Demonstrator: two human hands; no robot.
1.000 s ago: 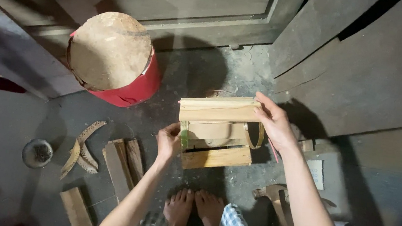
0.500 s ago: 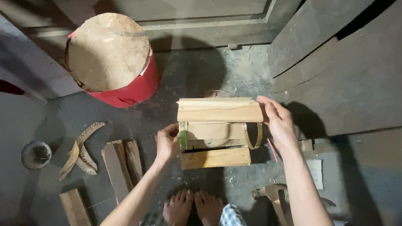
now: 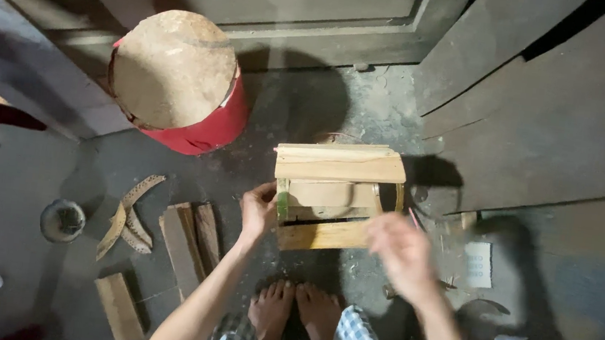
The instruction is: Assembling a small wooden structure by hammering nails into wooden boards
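The wooden frame point(image 3: 336, 196) sits on the grey floor point(image 3: 300, 117) right in front of the person's bare feet point(image 3: 295, 315), just right of the red drum point(image 3: 180, 82). The left hand point(image 3: 259, 210) grips its left upright, fingers wrapped on the wood. The right hand point(image 3: 402, 255) hovers off the frame's lower right corner, blurred, holding nothing I can see; whether it is spread or curled, I cannot tell. Best to keep that left grip firm so the frame stays square, and bring the free hand onto the right side squarely. Loose planks point(image 3: 187, 236) lie to the left.
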